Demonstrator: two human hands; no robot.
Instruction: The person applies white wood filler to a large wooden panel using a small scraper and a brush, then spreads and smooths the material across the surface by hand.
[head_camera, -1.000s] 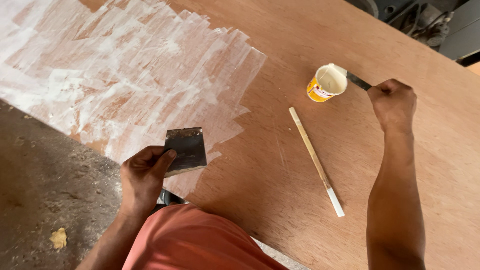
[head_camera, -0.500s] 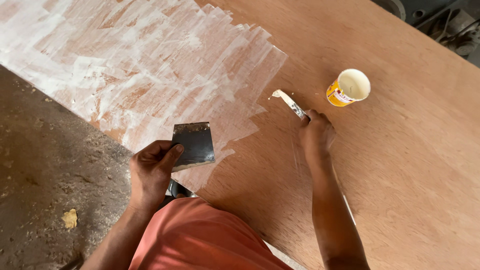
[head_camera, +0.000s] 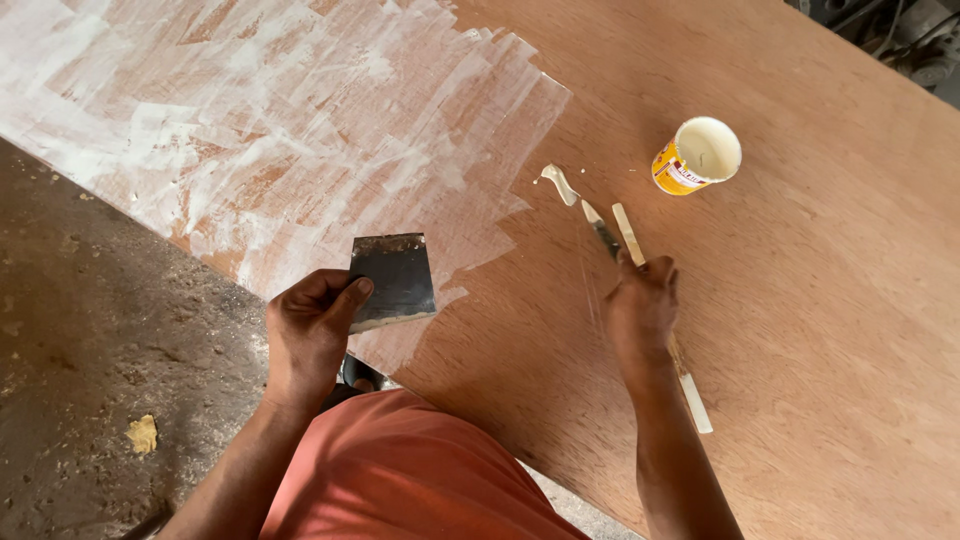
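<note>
My left hand (head_camera: 312, 328) grips a wide dark metal scraper blade (head_camera: 393, 280) over the near edge of a large plywood sheet (head_camera: 800, 330). My right hand (head_camera: 640, 308) holds a narrow putty knife (head_camera: 597, 226) whose tip lies by a streak of white putty (head_camera: 560, 184) on the bare wood. The left part of the sheet is smeared with a white putty coat (head_camera: 300, 130). A small yellow can (head_camera: 697, 156) of white putty stands upright beyond my right hand. A thin wooden stick (head_camera: 690, 385) lies on the sheet, partly hidden under my right hand.
A dusty concrete floor (head_camera: 90, 380) lies left of the sheet's edge, with a yellowish scrap (head_camera: 142, 434) on it. My orange-clad knee (head_camera: 400, 470) is at the bottom. Dark machinery (head_camera: 900, 30) shows at the top right corner.
My right hand came back from the can with the putty knife and laid a streak of white putty on the bare wood. My left hand kept the scraper nearly still.
</note>
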